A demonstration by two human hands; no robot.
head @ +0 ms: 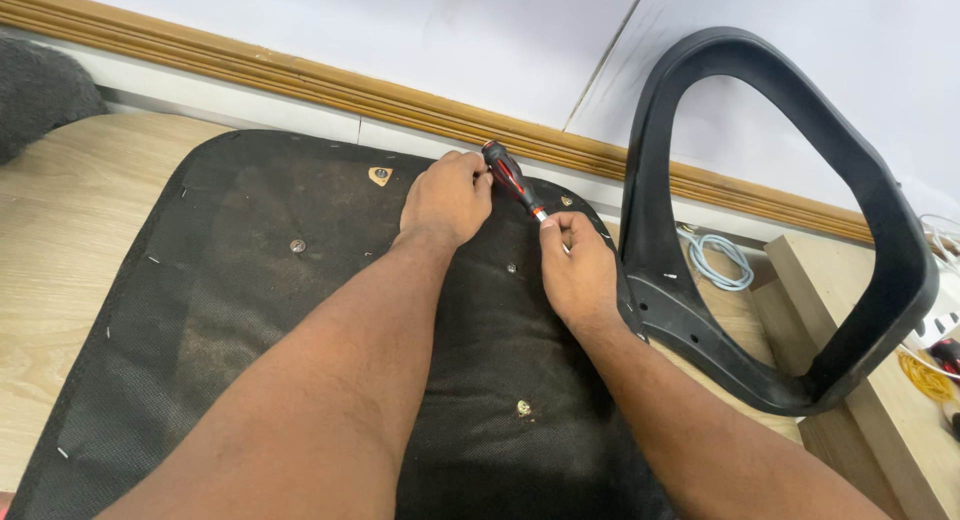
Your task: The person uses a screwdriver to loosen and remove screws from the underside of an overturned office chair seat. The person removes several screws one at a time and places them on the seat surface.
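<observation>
A coiled pale cable lies near the wooden moulding.

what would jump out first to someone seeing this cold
Two bare forearms reach up the middle, where the left hand grips a red and black screwdriver while the right hand pinches its shaft. Beneath them a dusty black seat underside covers the wooden table. At the right, a looped black armrest frame stands against the wall.

Both hands on screwdriver
</observation>
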